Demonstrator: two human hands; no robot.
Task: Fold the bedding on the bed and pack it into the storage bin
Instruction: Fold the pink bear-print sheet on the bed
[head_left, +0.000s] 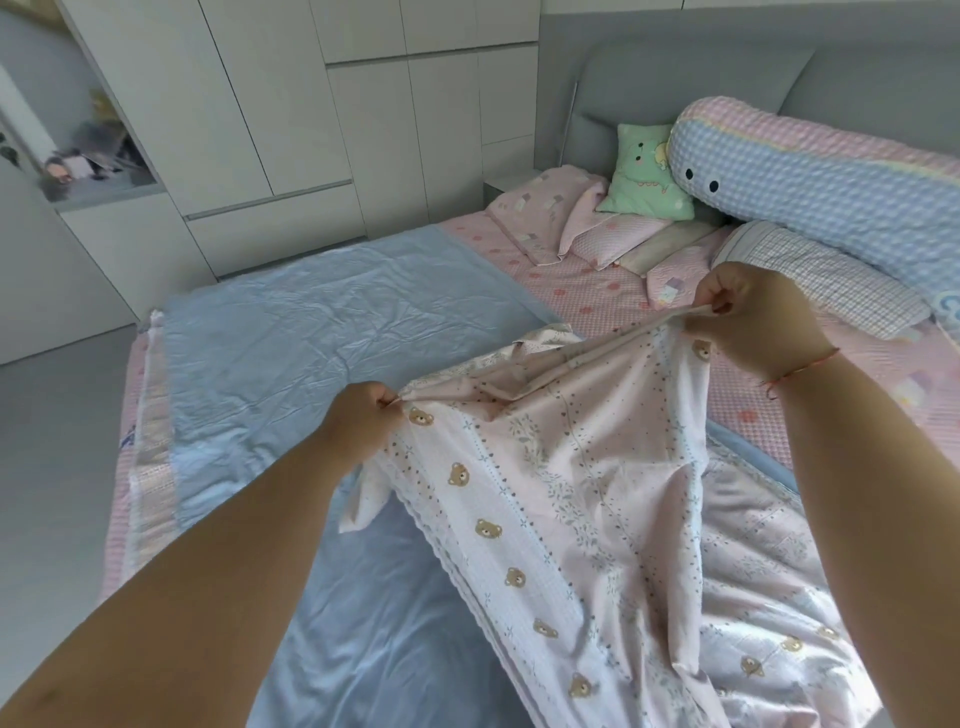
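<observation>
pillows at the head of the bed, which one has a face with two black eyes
The long blue bolster pillow, leaning on the headboard. The small green cushion beside it is square with a cartoon print.

Soft, even daylight fills the room, bright without being harsh. The light seems to come from the right, behind the camera; shadows are faint, only shallow grey ones in the creases of the blue sheet (311, 332). A mild sheen sits on that sheet's wrinkles, no real glare. Wide-angle distortion bends the wardrobe (291, 104) lines and the headboard (675, 83) outward at the edges. The centre is fairly sharp; the shelf nook (93, 150) at upper left is smeared and soft. The forearms at the bottom corners look stretched and slightly blurred.
</observation>
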